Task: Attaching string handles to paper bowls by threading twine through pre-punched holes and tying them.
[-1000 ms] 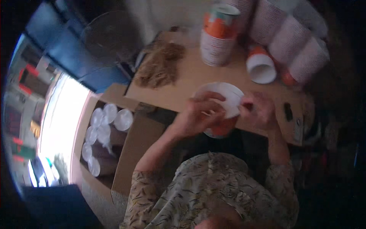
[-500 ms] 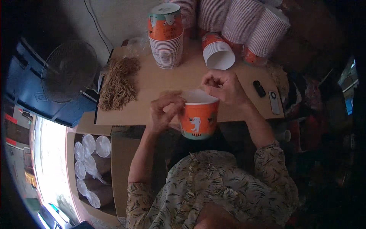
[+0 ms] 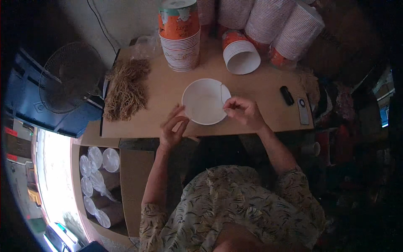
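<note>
A paper bucket (image 3: 205, 103) stands near the table's front edge, its white inside facing up. A thin cord (image 3: 221, 92) runs down the inside of its right wall toward my right hand. My right hand (image 3: 245, 113) is at the bucket's right rim, thumb and fingers pinched on that cord. At the left rim, my left hand (image 3: 173, 128) has thumb and forefinger pressed together; whatever is between them is too small to make out. The bucket's orange outside is turned from view.
A bundle of brown cords (image 3: 128, 90) lies at the table's left. Behind stand an upside-down stack of orange buckets (image 3: 179, 42), a tipped stack (image 3: 241, 56) and several wrapped stacks (image 3: 294, 31). A black object (image 3: 286, 95) and a white remote-like device (image 3: 302, 111) lie at right. An open carton (image 3: 136, 176) holds wrapped goods.
The bucket has gone from tilted over the table's front edge to standing on the table, its opening up. My right hand has moved down along its right rim; my left hand has shifted slightly lower.
</note>
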Demonstrator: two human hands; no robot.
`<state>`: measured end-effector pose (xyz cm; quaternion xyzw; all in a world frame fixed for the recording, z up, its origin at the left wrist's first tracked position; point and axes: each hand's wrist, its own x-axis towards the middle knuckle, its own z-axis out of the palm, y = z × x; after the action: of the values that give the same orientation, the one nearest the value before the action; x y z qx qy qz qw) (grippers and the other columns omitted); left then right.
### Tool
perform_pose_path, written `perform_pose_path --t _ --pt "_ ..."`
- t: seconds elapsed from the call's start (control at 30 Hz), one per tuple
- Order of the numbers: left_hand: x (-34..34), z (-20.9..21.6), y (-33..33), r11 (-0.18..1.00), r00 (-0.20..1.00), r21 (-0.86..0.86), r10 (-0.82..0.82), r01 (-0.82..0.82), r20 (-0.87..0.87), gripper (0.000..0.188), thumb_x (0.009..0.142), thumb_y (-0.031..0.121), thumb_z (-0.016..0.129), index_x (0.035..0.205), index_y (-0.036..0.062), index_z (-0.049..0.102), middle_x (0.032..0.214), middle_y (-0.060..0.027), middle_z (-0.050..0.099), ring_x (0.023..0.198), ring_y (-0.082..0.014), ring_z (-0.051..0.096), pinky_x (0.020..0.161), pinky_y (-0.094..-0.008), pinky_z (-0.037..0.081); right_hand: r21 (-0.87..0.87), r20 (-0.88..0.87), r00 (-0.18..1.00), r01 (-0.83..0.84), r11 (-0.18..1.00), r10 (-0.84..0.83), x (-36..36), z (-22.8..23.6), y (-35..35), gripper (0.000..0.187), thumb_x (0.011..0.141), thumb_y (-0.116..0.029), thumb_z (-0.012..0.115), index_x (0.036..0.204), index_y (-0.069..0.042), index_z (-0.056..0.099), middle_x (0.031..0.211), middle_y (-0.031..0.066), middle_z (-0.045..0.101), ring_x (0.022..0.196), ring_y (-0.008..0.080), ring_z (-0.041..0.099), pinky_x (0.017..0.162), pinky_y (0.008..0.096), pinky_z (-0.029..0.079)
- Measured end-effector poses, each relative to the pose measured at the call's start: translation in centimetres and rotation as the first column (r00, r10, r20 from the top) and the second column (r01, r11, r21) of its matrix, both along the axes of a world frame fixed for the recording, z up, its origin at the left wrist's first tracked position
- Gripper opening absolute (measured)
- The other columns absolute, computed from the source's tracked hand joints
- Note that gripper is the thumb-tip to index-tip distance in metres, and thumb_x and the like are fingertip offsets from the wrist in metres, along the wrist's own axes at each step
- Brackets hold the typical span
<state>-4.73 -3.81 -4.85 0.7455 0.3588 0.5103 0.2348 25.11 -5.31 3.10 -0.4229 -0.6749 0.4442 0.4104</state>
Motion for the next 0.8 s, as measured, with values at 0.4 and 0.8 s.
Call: perform_pose_path --t 0.4,0.8 --pt "-1.3 1.1 -2.0 0.978 0.970 0.079 0.202 -0.193 -0.133 0.024 0.082 -0.002 0.074 0.105 0.0061 0.073 0.121 -0.0162 0.069 0.111 -0.0334 0.068 0.094 -0.0410 0.055 0.092 0.004 0.999 -0.044 0.995 0.044 -0.2 2.6 3.2 0.018 0.093 -0.012 0.068 0.102 0.002 0.067 0.093 0.0029 0.067 0.087 0.0111 0.062 0.080 0.0274 0.050" --pt "2.3 7.3 2.9 0.972 0.946 0.069 -0.199 0.224 -0.257 0.031 0.079 0.008 0.078 0.110 0.0115 0.074 0.101 -0.0064 0.073 0.095 -0.0260 0.070 0.082 -0.0366 0.058 0.206 0.212 0.964 -0.206 0.957 0.162 -1.8 10.1 4.2 0.029 0.086 -0.012 0.072 0.113 -0.003 0.067 0.106 0.0118 0.070 0.103 0.0234 0.068 0.092 0.0370 0.052"
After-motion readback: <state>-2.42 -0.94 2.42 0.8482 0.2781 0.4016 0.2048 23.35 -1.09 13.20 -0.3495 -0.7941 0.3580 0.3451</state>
